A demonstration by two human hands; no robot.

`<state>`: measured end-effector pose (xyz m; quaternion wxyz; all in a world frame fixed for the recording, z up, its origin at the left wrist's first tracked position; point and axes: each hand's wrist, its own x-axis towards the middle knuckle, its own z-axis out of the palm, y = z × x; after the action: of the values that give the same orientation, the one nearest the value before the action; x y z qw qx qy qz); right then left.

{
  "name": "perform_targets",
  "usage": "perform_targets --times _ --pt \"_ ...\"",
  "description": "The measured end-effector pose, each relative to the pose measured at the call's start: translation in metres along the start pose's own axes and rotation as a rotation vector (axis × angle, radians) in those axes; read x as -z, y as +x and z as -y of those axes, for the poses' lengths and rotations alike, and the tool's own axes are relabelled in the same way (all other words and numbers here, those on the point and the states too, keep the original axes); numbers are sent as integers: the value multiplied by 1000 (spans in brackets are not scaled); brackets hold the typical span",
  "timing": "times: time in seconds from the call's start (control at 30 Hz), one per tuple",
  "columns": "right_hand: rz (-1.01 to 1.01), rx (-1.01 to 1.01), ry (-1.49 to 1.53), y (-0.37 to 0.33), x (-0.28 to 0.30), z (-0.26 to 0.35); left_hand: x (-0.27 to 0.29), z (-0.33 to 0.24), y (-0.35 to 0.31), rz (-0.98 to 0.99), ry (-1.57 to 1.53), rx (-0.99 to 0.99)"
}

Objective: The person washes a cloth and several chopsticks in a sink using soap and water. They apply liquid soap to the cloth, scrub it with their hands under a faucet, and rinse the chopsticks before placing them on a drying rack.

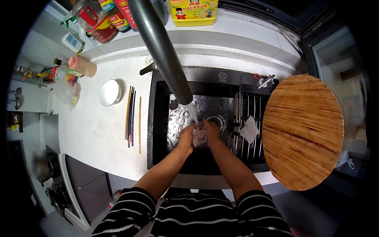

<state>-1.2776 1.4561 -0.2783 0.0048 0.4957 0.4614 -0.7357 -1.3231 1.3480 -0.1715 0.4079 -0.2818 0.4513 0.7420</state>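
Observation:
Over the black sink (152, 130), my left hand (186, 137) and my right hand (211, 131) are closed on a wet, greyish-pink cloth (200, 137) between them. Water runs from the dark faucet (169, 55) onto the cloth and my fingers. The drain (215, 120) lies just behind my right hand. A second greyish cloth (249, 129) is spread on the metal rack (240, 106) across the sink's right side.
A round wooden board (304, 132) overlaps the sink's right edge. Left of the sink, several chopsticks (130, 116) and a white bowl (110, 93) sit on the counter (90, 130). Bottles (96, 23) and a yellow container (193, 14) line the back ledge.

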Motion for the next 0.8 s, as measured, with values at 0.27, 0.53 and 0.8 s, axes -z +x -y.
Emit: perform_targets --times 0.27,0.53,0.8 --pt "392 -50 286 -50 -5 53 52 -4 18 50 148 -181" --pt "553 1001 -692 -135 -41 65 63 27 63 570 -479 421" --pt "-109 975 -503 -77 -29 17 11 -3 15 168 -256 329"
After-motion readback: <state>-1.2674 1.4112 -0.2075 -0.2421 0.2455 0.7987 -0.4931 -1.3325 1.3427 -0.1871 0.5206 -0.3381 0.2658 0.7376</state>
